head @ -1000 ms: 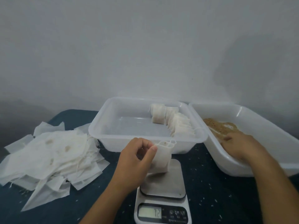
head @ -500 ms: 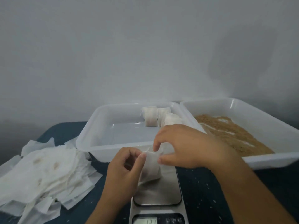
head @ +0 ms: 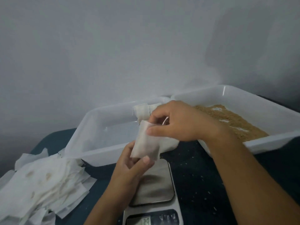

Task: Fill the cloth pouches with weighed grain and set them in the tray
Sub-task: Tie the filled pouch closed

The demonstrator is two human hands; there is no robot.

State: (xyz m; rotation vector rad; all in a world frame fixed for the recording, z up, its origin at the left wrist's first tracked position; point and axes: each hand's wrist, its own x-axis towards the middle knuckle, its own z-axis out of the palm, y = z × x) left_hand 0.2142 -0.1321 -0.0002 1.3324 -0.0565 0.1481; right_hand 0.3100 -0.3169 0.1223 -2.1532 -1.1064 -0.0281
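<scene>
A white cloth pouch (head: 146, 142) is held in the air above the kitchen scale (head: 153, 189). My left hand (head: 131, 171) grips its bottom end from below. My right hand (head: 177, 122) pinches its top end between thumb and fingers. Behind them stands a clear plastic tray (head: 90, 127) with filled pouches (head: 142, 112) standing at its back right, partly hidden by my right hand. To the right, a second clear tray (head: 276, 140) holds brown grain (head: 230, 119).
A heap of empty white pouches (head: 42, 182) lies on the dark blue table (head: 194, 174) at the left. Loose grains are scattered over the table right of the scale. A grey wall rises right behind the trays.
My right hand left the grain tray and came to the pouch's top. Both hands lifted the pouch off the scale plate and tilted it. The camera view shifted left and down.
</scene>
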